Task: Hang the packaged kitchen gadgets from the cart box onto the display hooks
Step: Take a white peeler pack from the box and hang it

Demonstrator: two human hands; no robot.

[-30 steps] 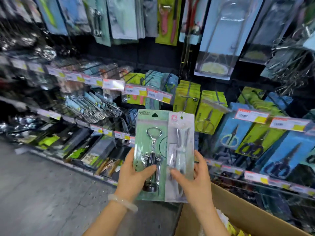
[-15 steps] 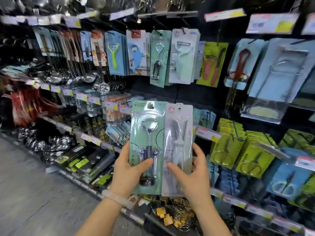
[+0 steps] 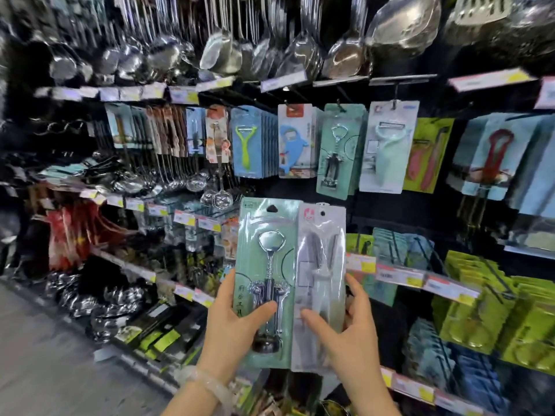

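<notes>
My left hand [image 3: 232, 325] grips a green carded corkscrew pack [image 3: 267, 265] by its lower left edge, thumb across the front. My right hand [image 3: 345, 340] holds a white carded peeler pack [image 3: 322, 265] beside it, thumb on the front and fingers behind. Both packs stand upright in front of the display. Higher up on hooks hang a matching green corkscrew pack [image 3: 339, 151] and a matching white peeler pack [image 3: 387, 145]. The cart box is out of view.
Steel ladles and spatulas [image 3: 270, 40] hang along the top. Other carded gadgets [image 3: 249, 142] fill the hooks to the left, green and blue scissor packs [image 3: 480, 310] the lower right. Price-tag rails [image 3: 405, 277] jut out. The grey aisle floor [image 3: 45, 370] lies at lower left.
The view has tilted upward from the box and lower shelves to the upper hooks. Both hands have kept their hold on the two packs, raised in front of the display.
</notes>
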